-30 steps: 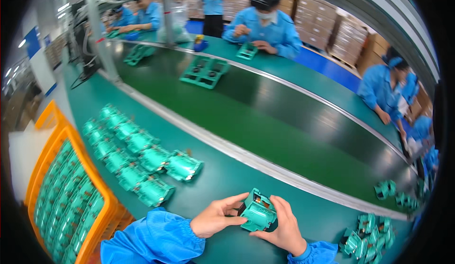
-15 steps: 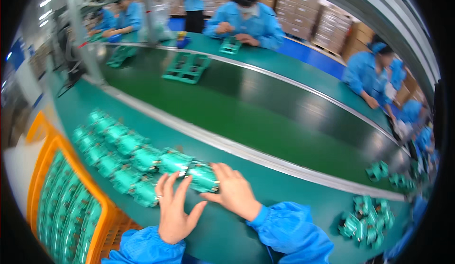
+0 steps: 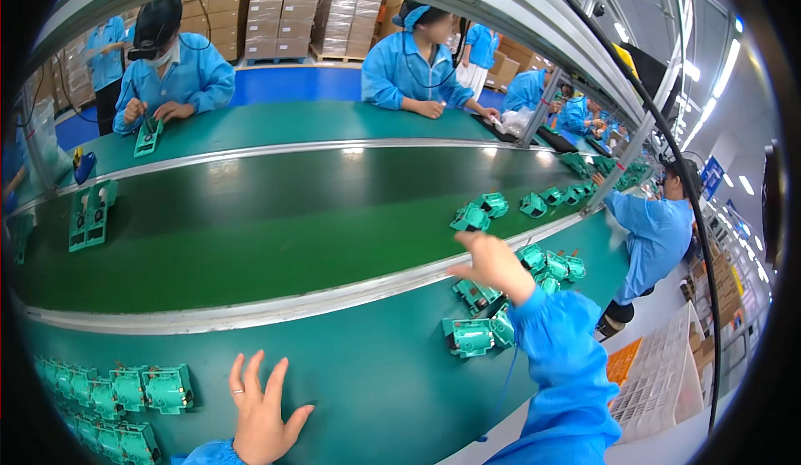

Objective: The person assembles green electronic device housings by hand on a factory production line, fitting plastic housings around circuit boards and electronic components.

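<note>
My left hand [image 3: 263,415], a ring on one finger, hovers low over the green worktable [image 3: 359,365] with spread fingers and nothing in it. Left of it stand two rows of green plastic housings [image 3: 168,388] with small metal parts. My right hand [image 3: 499,266] reaches out over the table's far rail, finger and thumb apart; its other fingers are hidden. Just below and beyond it sits a cluster of similar housings [image 3: 470,336], partly covered by my hand and sleeve. More loose housings [image 3: 471,217] lie on the conveyor belt past my fingertips.
A dark green conveyor belt [image 3: 275,214] runs beyond the metal rail [image 3: 250,308]. It carries a green double frame [image 3: 92,214] at left. Co-workers in blue sit across it, and another person [image 3: 655,231] works at right. A white crate [image 3: 663,381] stands on the floor.
The view has swung right. My right hand has left the row of housings and moved to the right-hand cluster. My left hand has come away from the row, and the orange crate is out of view.
</note>
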`<act>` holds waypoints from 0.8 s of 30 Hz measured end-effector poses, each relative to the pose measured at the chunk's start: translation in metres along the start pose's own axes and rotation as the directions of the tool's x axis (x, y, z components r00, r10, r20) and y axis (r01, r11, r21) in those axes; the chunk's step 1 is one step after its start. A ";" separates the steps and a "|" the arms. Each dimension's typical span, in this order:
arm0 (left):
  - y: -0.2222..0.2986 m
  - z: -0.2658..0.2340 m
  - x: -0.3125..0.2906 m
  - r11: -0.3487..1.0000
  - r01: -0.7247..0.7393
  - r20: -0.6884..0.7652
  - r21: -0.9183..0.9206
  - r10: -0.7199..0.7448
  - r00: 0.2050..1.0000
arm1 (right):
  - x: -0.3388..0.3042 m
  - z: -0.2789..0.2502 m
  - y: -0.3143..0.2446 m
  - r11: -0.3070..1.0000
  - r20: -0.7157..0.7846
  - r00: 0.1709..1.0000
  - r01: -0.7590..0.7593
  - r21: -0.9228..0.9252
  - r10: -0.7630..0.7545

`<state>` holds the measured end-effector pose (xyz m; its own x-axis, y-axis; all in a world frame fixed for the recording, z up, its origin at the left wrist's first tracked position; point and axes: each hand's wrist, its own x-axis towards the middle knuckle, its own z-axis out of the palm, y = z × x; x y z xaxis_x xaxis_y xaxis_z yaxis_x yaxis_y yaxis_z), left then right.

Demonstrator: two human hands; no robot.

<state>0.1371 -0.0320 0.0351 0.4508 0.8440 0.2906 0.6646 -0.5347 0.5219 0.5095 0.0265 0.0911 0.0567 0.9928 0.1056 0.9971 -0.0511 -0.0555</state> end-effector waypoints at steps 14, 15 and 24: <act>-0.015 0.035 0.014 0.994 0.048 -0.081 -0.099 -0.056 0.995 | 0.102 0.078 0.148 0.904 0.276 0.870 -0.427 0.008 0.408; -0.016 0.036 0.015 0.994 0.047 -0.079 -0.102 -0.055 0.995 | 0.102 0.083 0.147 0.907 0.228 0.882 -0.422 -0.010 0.413; -0.002 0.019 0.015 0.942 -0.006 -0.049 -0.335 -0.010 0.999 | 0.040 -0.018 0.013 0.993 -0.117 0.993 -0.008 0.114 0.021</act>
<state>0.1534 -0.0193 0.0227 0.4144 0.8506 0.3237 0.4238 -0.4952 0.7584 0.5261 0.0633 0.1124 0.0832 0.9719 0.2201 0.9844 -0.0458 -0.1696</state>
